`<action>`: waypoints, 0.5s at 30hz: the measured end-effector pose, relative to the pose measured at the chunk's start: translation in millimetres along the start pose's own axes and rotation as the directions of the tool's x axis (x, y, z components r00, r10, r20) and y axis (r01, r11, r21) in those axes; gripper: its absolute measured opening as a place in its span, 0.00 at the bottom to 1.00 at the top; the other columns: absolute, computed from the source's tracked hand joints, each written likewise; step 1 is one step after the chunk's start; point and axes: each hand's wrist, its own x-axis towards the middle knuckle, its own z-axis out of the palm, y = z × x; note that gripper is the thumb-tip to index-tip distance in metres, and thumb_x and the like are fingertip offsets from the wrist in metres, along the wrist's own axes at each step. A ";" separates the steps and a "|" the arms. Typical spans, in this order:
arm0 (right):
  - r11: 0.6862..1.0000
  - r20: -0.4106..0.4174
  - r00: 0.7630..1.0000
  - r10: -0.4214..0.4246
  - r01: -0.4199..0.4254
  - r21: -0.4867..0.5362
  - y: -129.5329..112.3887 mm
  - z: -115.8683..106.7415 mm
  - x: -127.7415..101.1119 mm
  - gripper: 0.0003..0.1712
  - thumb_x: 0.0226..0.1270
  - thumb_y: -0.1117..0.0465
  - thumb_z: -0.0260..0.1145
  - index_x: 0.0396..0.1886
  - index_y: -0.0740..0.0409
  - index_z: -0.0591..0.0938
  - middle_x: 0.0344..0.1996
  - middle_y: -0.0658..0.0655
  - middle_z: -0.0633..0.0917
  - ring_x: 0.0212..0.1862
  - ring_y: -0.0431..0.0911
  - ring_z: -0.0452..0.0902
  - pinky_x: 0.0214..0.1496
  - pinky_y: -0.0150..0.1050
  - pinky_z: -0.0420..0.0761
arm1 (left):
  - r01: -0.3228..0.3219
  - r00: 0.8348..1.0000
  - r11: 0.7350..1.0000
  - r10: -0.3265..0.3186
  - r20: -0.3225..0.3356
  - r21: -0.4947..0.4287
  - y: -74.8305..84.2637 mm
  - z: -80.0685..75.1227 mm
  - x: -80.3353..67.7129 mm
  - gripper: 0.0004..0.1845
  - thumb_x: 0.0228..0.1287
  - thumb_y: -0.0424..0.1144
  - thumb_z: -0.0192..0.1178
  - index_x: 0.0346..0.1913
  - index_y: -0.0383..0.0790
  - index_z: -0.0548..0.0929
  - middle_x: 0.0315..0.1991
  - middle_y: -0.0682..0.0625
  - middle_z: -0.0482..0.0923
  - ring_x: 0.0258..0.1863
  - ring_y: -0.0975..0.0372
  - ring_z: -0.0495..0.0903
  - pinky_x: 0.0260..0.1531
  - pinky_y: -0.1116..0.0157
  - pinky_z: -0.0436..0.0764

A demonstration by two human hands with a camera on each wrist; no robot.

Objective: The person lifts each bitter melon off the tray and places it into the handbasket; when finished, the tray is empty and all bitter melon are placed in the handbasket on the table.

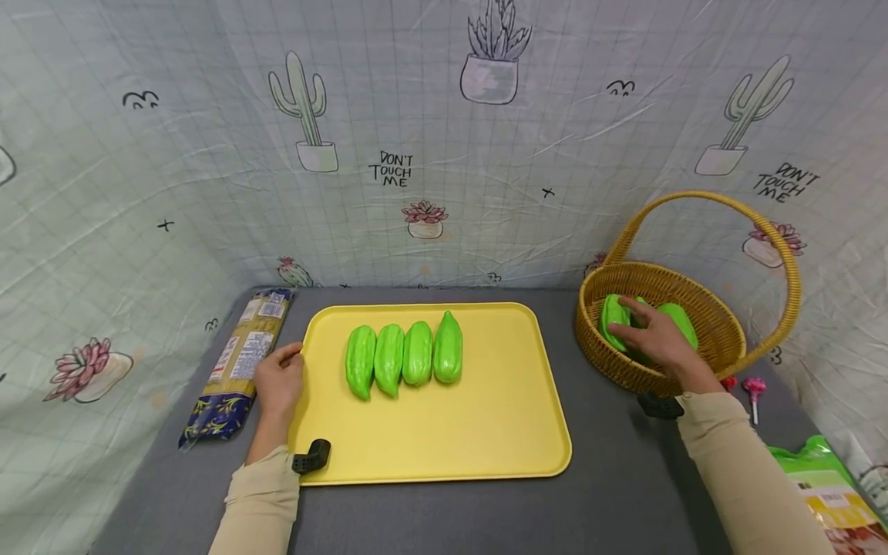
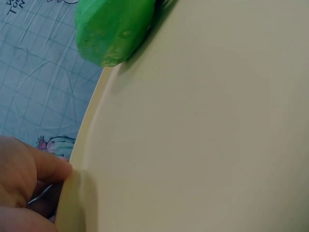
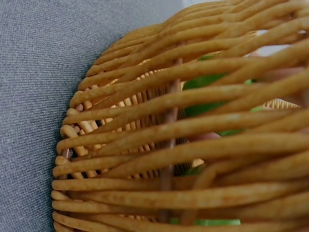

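Observation:
A yellow tray (image 1: pixel 451 432) lies in the middle of the grey table with several green bitter gourds (image 1: pixel 402 354) lined up side by side on its far half. My left hand (image 1: pixel 279 379) grips the tray's left rim. In the left wrist view a finger (image 2: pixel 48 166) presses on the rim of the tray (image 2: pixel 203 135), with one gourd (image 2: pixel 113 29) beyond. My right hand (image 1: pixel 659 339) reaches into the wicker basket (image 1: pixel 610 362) at the right and curls over a green gourd (image 1: pixel 613 314). Another gourd (image 1: pixel 683 320) lies beside it. Through the basket weave (image 3: pixel 159 145) green gourd skin (image 3: pixel 207 82) shows.
A long pasta packet (image 1: pixel 236 362) lies left of the tray. A pink lollipop (image 1: pixel 754 389) and a green snack bag (image 1: pixel 829 486) sit at the right front. The basket's tall handle (image 1: pixel 714 202) arches over it. Cactus-print cloth walls the table on three sides.

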 end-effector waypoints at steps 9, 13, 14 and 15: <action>1.000 0.049 0.999 0.024 -0.024 0.011 1.4 -2.0 2.5 0.47 0.81 0.50 0.57 0.84 0.59 0.43 0.80 0.77 0.43 0.70 0.72 0.67 0.66 0.61 0.76 | -0.010 1.000 0.999 0.010 -0.021 0.032 3.0 0.6 0.5 0.19 0.78 0.32 0.50 0.64 0.31 0.81 0.60 0.32 0.80 0.57 0.45 0.80 0.34 0.84 0.65; 0.999 0.061 0.998 0.031 -0.033 0.025 2.5 -1.5 4.0 0.47 0.81 0.51 0.57 0.84 0.60 0.43 0.79 0.78 0.42 0.74 0.73 0.60 0.66 0.60 0.76 | -0.012 1.000 0.999 0.013 -0.025 0.031 3.2 0.6 -0.1 0.18 0.77 0.31 0.51 0.63 0.30 0.81 0.59 0.32 0.80 0.56 0.45 0.80 0.33 0.85 0.65; 0.999 0.064 0.997 0.032 -0.034 0.029 2.5 -1.2 4.2 0.47 0.81 0.51 0.58 0.84 0.60 0.43 0.79 0.78 0.42 0.75 0.72 0.58 0.66 0.60 0.76 | -0.010 1.000 0.999 0.011 -0.025 0.030 3.0 0.7 -0.4 0.18 0.77 0.31 0.51 0.63 0.30 0.81 0.59 0.32 0.80 0.56 0.45 0.80 0.33 0.85 0.65; 0.999 0.066 0.997 0.033 -0.035 0.032 2.5 -1.1 4.2 0.47 0.81 0.51 0.58 0.84 0.60 0.43 0.79 0.78 0.42 0.75 0.72 0.58 0.66 0.60 0.76 | -0.007 1.000 1.000 0.008 -0.024 0.030 2.5 0.8 -0.3 0.18 0.77 0.31 0.51 0.63 0.31 0.81 0.59 0.32 0.80 0.56 0.45 0.80 0.33 0.85 0.65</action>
